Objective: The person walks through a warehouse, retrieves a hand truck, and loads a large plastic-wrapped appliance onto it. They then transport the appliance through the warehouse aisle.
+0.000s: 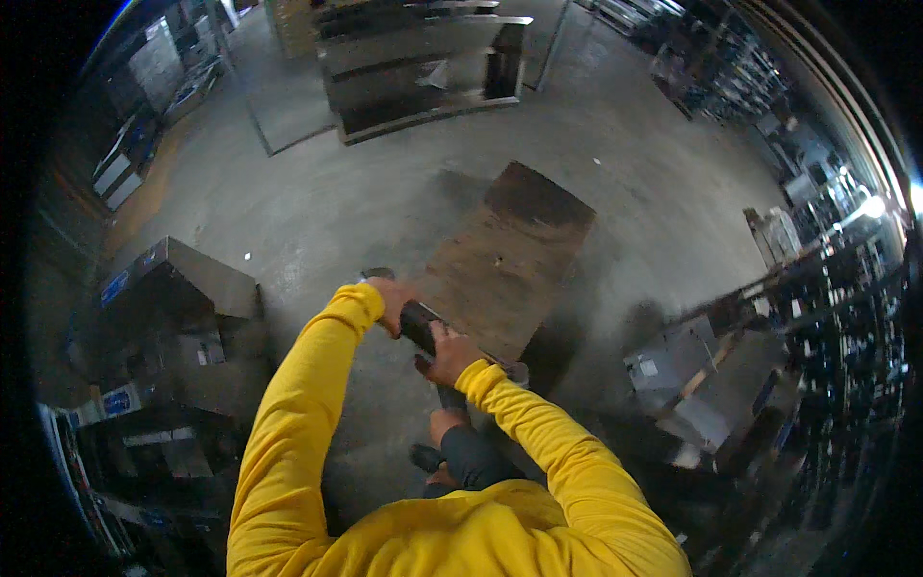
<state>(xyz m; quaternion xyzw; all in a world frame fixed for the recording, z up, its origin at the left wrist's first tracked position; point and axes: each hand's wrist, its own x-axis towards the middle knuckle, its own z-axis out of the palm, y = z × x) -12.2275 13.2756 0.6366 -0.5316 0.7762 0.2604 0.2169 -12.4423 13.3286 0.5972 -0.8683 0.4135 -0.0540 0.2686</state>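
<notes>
Handlebar (417,327), dark and slanting, lies under the person's 2 hands at the near edge of a brown board (473,281), above the concrete floor (317,202). The left hand (391,296) is at its upper-left end, fingers curled downward; the right hand (454,356) lies farther along, fingers over the bar and thumb spread apart from them — I cannot tell, with the blur, whether either is clamped tight. If those fingers merely rest there, a jolt could let the bar slip and swing toward the legs, with a dark shoe (423,458) near below. Uneven force from the 2 hands might skew the board toward the boxes (213,279) at left or the cartons (673,363) at right. Too hard a push could bring it against the metal frame (428,72) — well apart, ahead.
</notes>
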